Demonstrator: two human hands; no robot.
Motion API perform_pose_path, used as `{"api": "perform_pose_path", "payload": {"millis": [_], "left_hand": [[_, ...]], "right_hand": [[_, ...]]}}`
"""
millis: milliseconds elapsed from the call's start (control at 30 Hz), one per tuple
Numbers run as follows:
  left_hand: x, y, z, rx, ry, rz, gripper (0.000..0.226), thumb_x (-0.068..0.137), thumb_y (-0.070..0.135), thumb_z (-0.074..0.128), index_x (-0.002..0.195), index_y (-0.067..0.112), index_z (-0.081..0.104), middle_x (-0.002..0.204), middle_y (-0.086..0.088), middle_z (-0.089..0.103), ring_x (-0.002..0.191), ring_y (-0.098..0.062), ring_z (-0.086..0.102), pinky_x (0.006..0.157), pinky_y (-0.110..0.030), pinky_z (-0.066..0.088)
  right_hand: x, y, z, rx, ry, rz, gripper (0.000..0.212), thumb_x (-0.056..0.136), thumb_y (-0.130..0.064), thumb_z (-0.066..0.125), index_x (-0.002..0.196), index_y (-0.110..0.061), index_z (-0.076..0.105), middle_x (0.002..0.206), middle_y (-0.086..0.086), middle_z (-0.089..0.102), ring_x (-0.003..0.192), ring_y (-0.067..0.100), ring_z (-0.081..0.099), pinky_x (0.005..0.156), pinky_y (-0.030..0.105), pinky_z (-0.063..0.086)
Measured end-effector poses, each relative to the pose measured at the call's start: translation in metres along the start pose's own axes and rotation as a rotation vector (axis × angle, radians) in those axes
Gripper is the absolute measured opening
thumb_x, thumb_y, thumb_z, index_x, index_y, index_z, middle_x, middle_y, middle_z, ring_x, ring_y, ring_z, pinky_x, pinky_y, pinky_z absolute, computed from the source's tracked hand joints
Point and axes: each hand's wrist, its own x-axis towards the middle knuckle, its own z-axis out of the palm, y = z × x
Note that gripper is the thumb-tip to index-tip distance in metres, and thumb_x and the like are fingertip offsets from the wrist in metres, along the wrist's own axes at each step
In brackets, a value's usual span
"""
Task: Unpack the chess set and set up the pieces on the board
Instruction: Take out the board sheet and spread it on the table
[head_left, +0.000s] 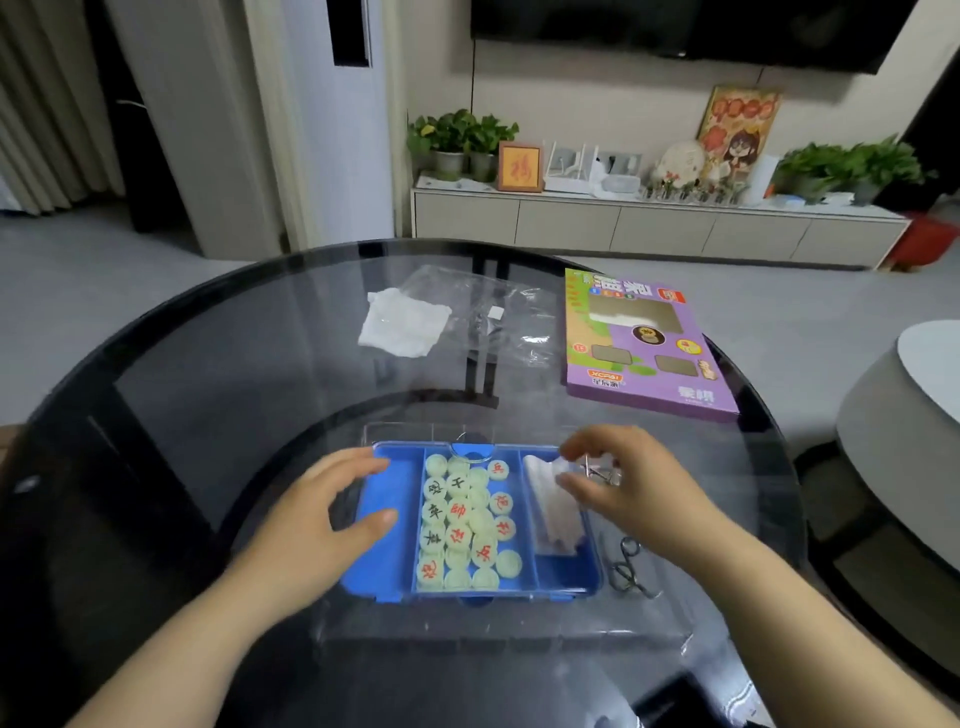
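Observation:
A blue tray with three compartments sits on the glass table in front of me. Its middle compartment holds several pale green round chess pieces marked in red or black. A folded white sheet lies in the right compartment. My left hand rests with relaxed fingers over the tray's empty left compartment. My right hand hovers over the right compartment, thumb and fingers pinching the top end of the folded sheet. A clear plastic cover shows around the tray.
Small scissors lie just right of the tray. The purple game box lies at the far right of the round table, with crumpled clear wrap and a white tissue behind the tray. A grey seat stands to the right.

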Motion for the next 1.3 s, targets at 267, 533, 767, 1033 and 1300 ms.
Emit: {"api": "perform_pose_path", "payload": {"millis": [267,533,767,1033,1300], "left_hand": [[-0.019,-0.009,0.012,-0.101,-0.036,-0.05,0.054,0.085,0.014,0.059,0.133,0.025,0.036,0.132,0.028,0.015,0.12,0.01,0.018,0.097,-0.009,0.014],[-0.025,-0.009,0.003,-0.113,-0.137,-0.058,0.058,0.081,0.03,0.064,0.13,0.037,0.033,0.129,0.039,0.009,0.131,0.004,0.017,0.107,-0.018,0.015],[-0.044,-0.014,-0.003,0.196,-0.288,-0.021,0.123,0.012,0.094,0.041,0.112,0.059,-0.021,0.121,0.046,-0.031,0.125,0.015,-0.015,0.109,-0.018,0.0],[-0.042,-0.014,0.0,0.156,-0.243,-0.067,0.117,0.032,0.077,0.053,0.12,0.055,-0.021,0.118,0.048,-0.028,0.137,-0.001,-0.006,0.115,-0.026,0.008],[-0.041,-0.016,0.002,0.153,-0.24,-0.088,0.12,0.032,0.076,0.054,0.12,0.057,-0.025,0.132,0.043,-0.016,0.14,-0.007,-0.006,0.116,-0.032,0.012]], "right_hand": [[-0.022,-0.021,0.02,-0.335,-0.21,-0.032,0.054,0.087,-0.046,0.05,0.137,-0.03,0.033,0.146,-0.012,0.029,0.133,0.013,0.024,0.109,0.027,0.021],[0.018,-0.042,0.034,-0.359,-0.22,-0.084,0.045,0.091,-0.043,0.045,0.134,-0.03,0.041,0.139,-0.003,0.038,0.126,0.02,0.029,0.103,0.031,0.024],[0.055,-0.055,0.059,-0.536,-0.126,-0.094,0.048,0.093,-0.049,0.034,0.116,-0.013,0.056,0.117,0.008,0.049,0.113,0.025,0.037,0.096,0.033,0.028],[0.056,-0.046,0.065,-0.379,0.003,-0.014,0.046,0.094,-0.046,0.032,0.097,-0.008,0.057,0.106,0.008,0.051,0.108,0.025,0.038,0.088,0.032,0.028],[0.057,-0.048,0.043,-0.257,-0.1,-0.053,0.032,0.089,-0.046,0.047,0.086,-0.015,0.042,0.088,-0.001,0.046,0.087,0.019,0.045,0.075,0.027,0.029]]}}
